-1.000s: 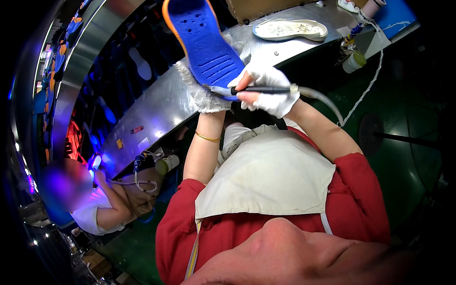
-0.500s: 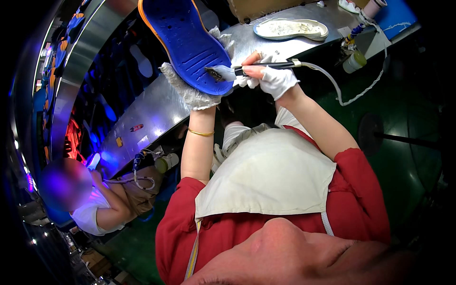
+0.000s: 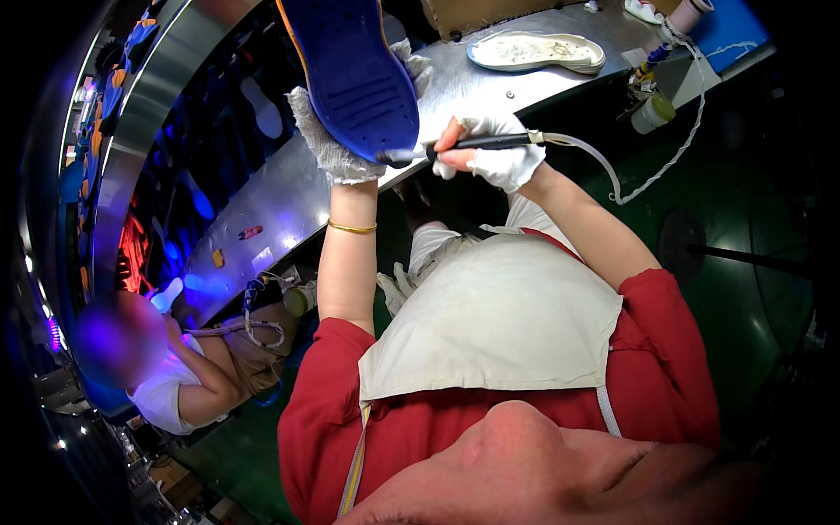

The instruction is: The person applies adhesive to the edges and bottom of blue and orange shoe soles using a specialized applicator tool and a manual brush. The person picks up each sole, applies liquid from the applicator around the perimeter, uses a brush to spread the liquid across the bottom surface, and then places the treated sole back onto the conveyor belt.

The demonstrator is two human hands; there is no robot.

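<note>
A blue shoe sole (image 3: 360, 83) with an orange edge and grooves is held up by my left hand (image 3: 325, 149), in a pale knit glove, its fingers wrapped around the sole's sides from beneath. My right hand (image 3: 500, 162), in a white glove with bare fingertips, grips a black-handled brush (image 3: 512, 140). A white hose (image 3: 599, 162) runs from the back of the handle. The bristles are at the sole's near rounded edge; whether they touch it I cannot tell.
On the metal bench (image 3: 293, 188) lies a cream sole (image 3: 535, 52), with a cardboard box (image 3: 481, 13) behind it. A jar with a green lid (image 3: 652, 114) is by the bench's right end. At left, another person (image 3: 188, 376) sits by a curved metal housing (image 3: 144, 131).
The brush has moved from the sole's inner surface to its near edge, slightly lower and left. My left hand has shifted left with the sole, which is tilted differently.
</note>
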